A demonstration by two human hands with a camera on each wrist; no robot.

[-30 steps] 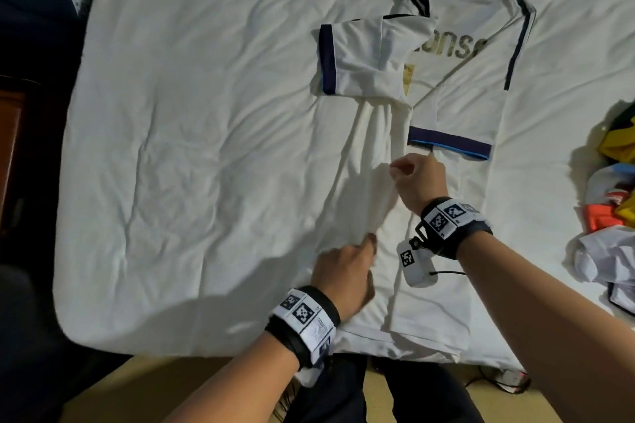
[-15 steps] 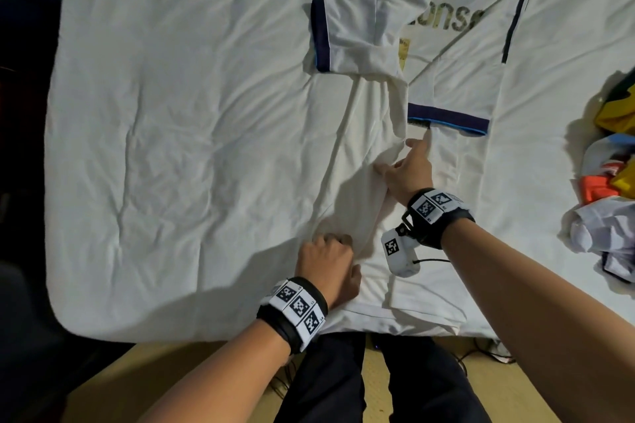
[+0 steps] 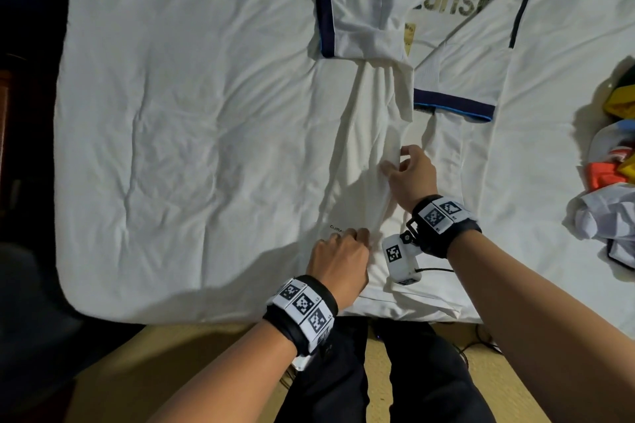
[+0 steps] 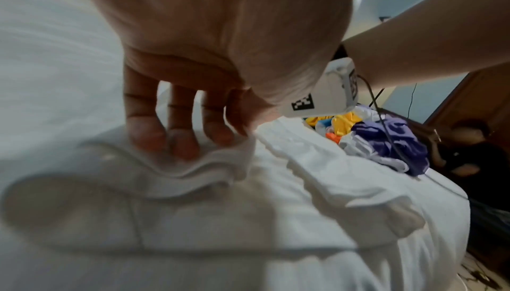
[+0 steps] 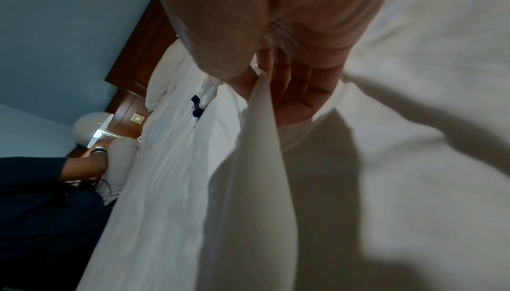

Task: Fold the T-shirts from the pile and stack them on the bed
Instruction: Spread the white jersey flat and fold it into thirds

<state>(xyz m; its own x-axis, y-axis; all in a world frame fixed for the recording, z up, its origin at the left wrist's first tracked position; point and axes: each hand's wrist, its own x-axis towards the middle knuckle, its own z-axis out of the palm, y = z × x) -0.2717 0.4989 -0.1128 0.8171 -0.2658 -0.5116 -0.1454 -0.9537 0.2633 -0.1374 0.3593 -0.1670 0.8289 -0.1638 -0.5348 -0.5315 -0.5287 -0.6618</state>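
Note:
A white T-shirt (image 3: 457, 55) with navy trim and gold lettering lies flat on the white bed (image 3: 189, 113), collar away from me, both sleeves folded inward. Its left side is gathered into a long raised fold (image 3: 374, 154). My left hand (image 3: 340, 261) grips that fold near the hem; in the left wrist view its fingers (image 4: 176, 141) curl over bunched white cloth (image 4: 193, 171). My right hand (image 3: 409, 172) pinches the same fold halfway up the body, and in the right wrist view the cloth edge (image 5: 262, 108) runs up between thumb and fingers.
A pile of crumpled T-shirts (image 3: 611, 182), yellow, orange and white, sits at the bed's right edge, also seen as a coloured pile (image 4: 372, 138) in the left wrist view. The bed's near edge (image 3: 206, 312) is just below my wrists. Another person's arm (image 5: 83, 165) shows beside the bed.
Both hands have closed on the shirt's left-side fold. The left hand slid slightly left along the hem, and the right hand went from a pointing finger to a pinch on the fold.

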